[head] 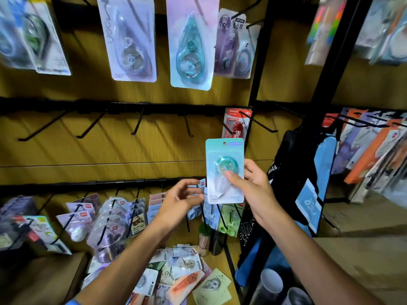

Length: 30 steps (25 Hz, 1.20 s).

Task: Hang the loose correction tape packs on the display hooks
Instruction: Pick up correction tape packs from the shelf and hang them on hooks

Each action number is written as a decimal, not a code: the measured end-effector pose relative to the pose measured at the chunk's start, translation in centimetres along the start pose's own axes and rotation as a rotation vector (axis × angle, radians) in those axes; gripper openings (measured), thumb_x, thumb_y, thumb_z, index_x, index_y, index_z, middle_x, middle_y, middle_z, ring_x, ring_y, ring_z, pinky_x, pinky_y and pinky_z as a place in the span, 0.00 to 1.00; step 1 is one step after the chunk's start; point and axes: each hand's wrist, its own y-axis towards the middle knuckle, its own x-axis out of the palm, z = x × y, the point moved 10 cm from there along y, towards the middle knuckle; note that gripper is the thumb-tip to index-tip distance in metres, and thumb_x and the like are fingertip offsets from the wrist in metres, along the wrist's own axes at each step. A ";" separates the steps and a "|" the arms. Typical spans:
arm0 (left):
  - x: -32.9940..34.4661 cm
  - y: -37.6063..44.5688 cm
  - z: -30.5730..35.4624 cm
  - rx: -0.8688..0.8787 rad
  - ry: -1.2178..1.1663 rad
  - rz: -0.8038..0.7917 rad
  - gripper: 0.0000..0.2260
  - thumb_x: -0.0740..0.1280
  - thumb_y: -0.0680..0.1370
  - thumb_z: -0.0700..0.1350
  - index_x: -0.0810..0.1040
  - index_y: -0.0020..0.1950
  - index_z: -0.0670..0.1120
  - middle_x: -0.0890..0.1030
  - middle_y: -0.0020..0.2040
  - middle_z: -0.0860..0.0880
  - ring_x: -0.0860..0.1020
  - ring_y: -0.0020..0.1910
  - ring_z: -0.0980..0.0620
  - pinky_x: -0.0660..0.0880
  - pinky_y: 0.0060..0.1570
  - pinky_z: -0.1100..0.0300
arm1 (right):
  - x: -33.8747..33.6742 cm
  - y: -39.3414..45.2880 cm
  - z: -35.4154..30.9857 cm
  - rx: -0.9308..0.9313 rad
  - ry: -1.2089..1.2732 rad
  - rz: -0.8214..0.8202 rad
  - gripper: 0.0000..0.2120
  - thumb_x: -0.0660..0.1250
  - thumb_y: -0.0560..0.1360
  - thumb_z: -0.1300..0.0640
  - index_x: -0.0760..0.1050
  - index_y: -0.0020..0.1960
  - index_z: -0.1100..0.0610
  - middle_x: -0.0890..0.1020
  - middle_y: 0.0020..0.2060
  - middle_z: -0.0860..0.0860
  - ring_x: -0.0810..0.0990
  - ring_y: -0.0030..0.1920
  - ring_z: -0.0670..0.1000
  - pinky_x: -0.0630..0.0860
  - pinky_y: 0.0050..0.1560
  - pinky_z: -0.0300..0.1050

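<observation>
My right hand (251,186) holds a teal correction tape pack (223,164) upright, thumb across its clear blister, its hang hole at the top. The pack sits just below a hook (226,126) in the middle row that carries a red correction tape pack (239,125). My left hand (182,197) hovers beside the pack's lower left edge, fingers curled and apart, holding nothing. Several bare black hooks (136,124) stick out along the middle rail. A heap of loose packs (182,276) lies on the shelf below my arms.
Large blister packs (190,45) hang in the top row. The bottom row of hooks (110,216) is full of small packs. A black upright post (257,62) divides the panels. A blue and black bag (306,183) hangs at right, with cups (272,282) below.
</observation>
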 end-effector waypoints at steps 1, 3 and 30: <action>-1.2 -0.2 -0.5 -0.014 0.097 0.049 0.15 0.69 0.76 0.34 0.76 0.61 0.46 0.82 0.53 0.43 0.80 0.47 0.53 0.76 0.41 0.71 | -0.7 -0.6 -0.7 -0.026 0.004 -0.008 0.16 0.73 0.72 0.61 0.75 0.58 0.58 0.85 0.51 0.53 0.85 0.52 0.54 0.81 0.51 0.50; -3.2 -0.6 -0.6 0.011 0.451 0.123 0.20 0.71 0.76 0.38 0.72 0.67 0.47 0.80 0.56 0.46 0.79 0.47 0.55 0.78 0.44 0.68 | -1.4 -1.2 -2.0 -0.055 0.009 -0.016 0.18 0.73 0.71 0.60 0.75 0.59 0.59 0.86 0.51 0.52 0.85 0.51 0.52 0.81 0.49 0.46; -8.5 3.8 -2.5 0.079 1.037 0.122 0.27 0.72 0.73 0.46 0.67 0.71 0.54 0.77 0.64 0.50 0.74 0.63 0.48 0.73 0.61 0.51 | 2.5 15.9 5.6 0.435 0.108 0.240 0.46 0.77 0.62 0.36 0.63 0.72 0.52 0.72 0.67 0.54 0.74 0.63 0.60 0.76 0.40 0.48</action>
